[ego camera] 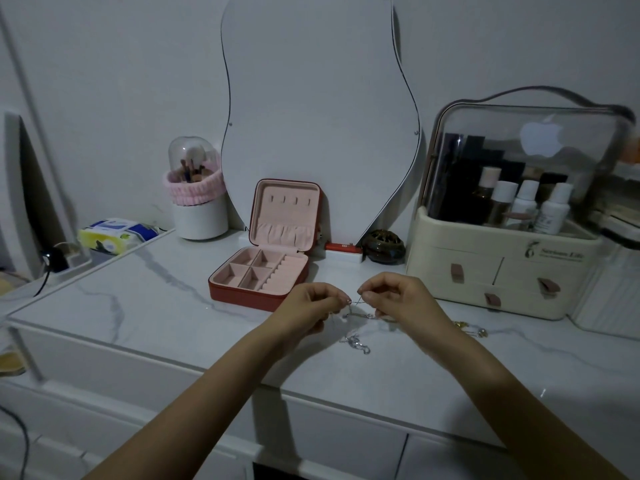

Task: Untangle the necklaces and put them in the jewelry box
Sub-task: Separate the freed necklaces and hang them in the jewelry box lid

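Note:
A thin silver necklace hangs in a tangle between my hands and trails onto the white marble tabletop. My left hand pinches one strand of it. Just to the right, my right hand pinches another strand, the two fingertips a little apart. A red jewelry box with a pink lining stands with its lid up just behind and to the left of my hands; its compartments look empty. A gold necklace lies on the tabletop to the right of my right forearm.
A wavy mirror leans on the wall behind the box. A cream cosmetics organiser with bottles stands at the right. A brush holder and a tissue pack sit at the back left. A dark round burner is beside the mirror.

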